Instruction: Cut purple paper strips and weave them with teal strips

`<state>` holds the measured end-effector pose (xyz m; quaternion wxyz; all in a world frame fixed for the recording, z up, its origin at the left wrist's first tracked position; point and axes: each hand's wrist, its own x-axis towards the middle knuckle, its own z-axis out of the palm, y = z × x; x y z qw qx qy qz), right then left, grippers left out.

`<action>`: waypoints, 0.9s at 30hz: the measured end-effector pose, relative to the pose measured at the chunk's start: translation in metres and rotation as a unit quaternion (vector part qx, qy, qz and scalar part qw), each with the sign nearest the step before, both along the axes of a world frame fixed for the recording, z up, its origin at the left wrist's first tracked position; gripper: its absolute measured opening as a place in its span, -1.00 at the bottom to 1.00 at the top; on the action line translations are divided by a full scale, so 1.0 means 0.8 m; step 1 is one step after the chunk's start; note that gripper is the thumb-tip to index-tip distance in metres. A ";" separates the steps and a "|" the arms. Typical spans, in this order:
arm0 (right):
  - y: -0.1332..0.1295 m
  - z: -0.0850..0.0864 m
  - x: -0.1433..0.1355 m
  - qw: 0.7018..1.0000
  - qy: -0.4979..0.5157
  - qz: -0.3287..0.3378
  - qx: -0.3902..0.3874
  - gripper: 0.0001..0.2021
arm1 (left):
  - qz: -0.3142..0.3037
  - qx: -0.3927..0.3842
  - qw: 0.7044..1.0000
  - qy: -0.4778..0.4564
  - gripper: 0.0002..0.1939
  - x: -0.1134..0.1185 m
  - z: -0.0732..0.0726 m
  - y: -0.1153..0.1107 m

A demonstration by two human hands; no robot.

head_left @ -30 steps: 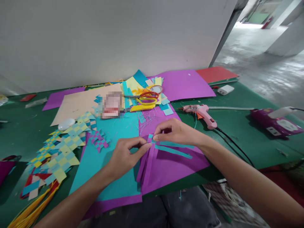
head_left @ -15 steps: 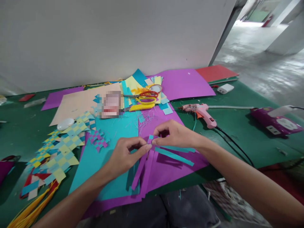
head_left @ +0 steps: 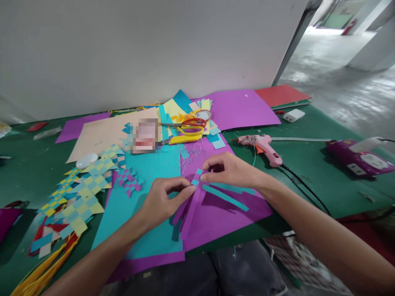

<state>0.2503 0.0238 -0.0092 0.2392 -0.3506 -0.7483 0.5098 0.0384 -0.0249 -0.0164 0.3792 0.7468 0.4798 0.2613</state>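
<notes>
Purple and teal paper strips [head_left: 194,209] are interlaced in a small checkered weave [head_left: 196,176] held between my two hands. My left hand [head_left: 168,199] pinches the weave's left edge between thumb and forefinger. On its upper right, my right hand [head_left: 226,170] pinches it with thumb and fingers. Loose purple ends hang down toward me, and a teal strip [head_left: 226,197] sticks out to the lower right. Beneath lie a teal sheet [head_left: 138,230] and a purple sheet [head_left: 228,226]. A small purple-and-teal woven piece [head_left: 128,181] rests left of my left hand.
Yellow-handled scissors [head_left: 185,139] and red-handled scissors [head_left: 193,122] lie beyond my hands. A pink glue gun [head_left: 262,148] with a black cord is at right, near a purple power strip [head_left: 359,158]. Yellow-and-blue woven pieces [head_left: 88,185] and yellow tassels [head_left: 51,267] lie at left.
The weave has lifted slightly and tilted, showing more of its checks. My right hand has shifted a little up its edge, and the hanging purple ends have risen.
</notes>
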 end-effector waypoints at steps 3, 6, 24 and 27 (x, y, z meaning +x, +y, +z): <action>0.000 -0.003 -0.001 1.000 -0.011 0.012 0.023 -0.78 | -0.009 0.002 1.000 0.013 -0.69 0.001 0.000 0.000; -0.001 -0.008 -0.004 0.998 -0.038 0.028 0.043 -0.75 | -0.017 0.014 0.999 0.025 -0.72 0.004 0.000 0.000; 0.000 -0.008 -0.007 0.999 -0.031 0.019 0.038 -0.73 | -0.050 -0.192 0.979 -0.042 -0.63 0.011 0.000 -0.003; 0.003 -0.007 0.000 0.997 -0.073 0.036 0.014 -0.58 | -0.033 -0.242 0.965 -0.098 -0.65 0.009 -0.002 -0.003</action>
